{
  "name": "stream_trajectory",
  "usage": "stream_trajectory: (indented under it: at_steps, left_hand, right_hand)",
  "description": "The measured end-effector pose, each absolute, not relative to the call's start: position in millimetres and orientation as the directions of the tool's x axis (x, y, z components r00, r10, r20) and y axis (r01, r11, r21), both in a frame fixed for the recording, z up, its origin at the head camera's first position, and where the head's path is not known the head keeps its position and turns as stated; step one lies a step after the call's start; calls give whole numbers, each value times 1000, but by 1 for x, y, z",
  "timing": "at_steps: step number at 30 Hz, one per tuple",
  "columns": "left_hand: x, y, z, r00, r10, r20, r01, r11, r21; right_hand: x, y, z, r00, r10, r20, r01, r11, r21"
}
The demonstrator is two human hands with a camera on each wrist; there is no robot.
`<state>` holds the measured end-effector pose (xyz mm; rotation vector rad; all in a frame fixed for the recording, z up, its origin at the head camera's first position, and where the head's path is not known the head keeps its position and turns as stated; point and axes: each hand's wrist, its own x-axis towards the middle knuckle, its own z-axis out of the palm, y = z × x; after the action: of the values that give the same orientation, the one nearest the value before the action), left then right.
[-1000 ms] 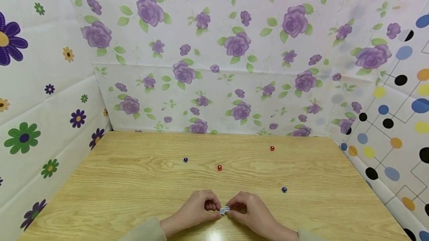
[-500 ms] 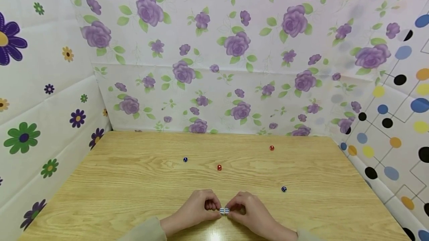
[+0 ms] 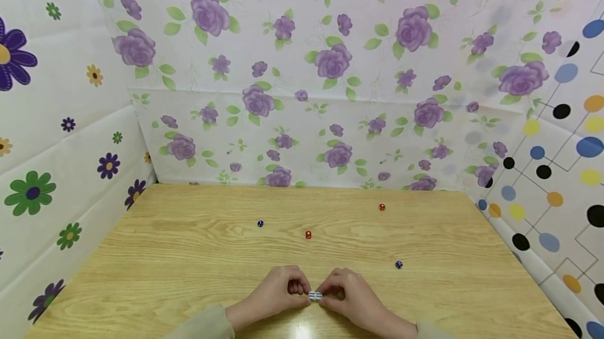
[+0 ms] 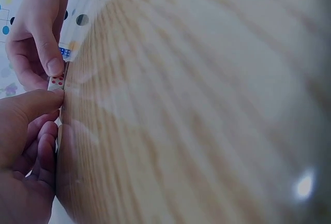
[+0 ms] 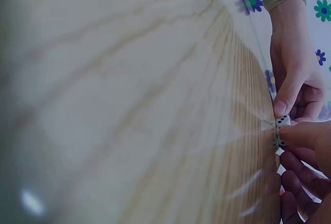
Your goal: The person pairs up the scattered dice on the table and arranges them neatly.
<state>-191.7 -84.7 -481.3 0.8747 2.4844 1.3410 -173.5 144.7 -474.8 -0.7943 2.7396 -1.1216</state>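
Observation:
Two small white dice meet side by side near the table's front edge in the head view. My left hand [image 3: 278,291] pinches the left white die [image 3: 312,295] between thumb and forefinger. From the other side, my right hand [image 3: 351,294] holds the right white die [image 3: 319,295] in the same kind of pinch. Both show dark dots on top. Red dots face the left wrist camera on a white die [image 4: 57,82], partly covered by fingertips. In the right wrist view, a thumb hides part of the dice, leaving one white die [image 5: 282,121] visible above it.
Beyond the hands lie a red die [image 3: 308,234] and a blue die [image 3: 260,223] to its left. Farther right are another red die [image 3: 381,207] near the back and a blue die [image 3: 398,264]. Patterned cloths stand around the wooden table [image 3: 198,255].
The right white die has come down level with the left one, and the small gap between them has closed. Both hands keep their pinch. The other dice stay put.

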Motion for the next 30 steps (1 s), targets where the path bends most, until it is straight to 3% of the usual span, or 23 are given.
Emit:
stream_trajectory:
  at_steps: [19, 30]
  left_hand:
    - [-182, -83, -487, -815, 572, 88, 393, 434, 811]
    - [-196, -82, -473, -805, 588, 71, 409, 465, 785]
  right_hand:
    - [-167, 146, -480, -862, -503, 70, -395, 577, -715]
    - [-184, 145, -475, -836, -542, 88, -433, 552, -712]
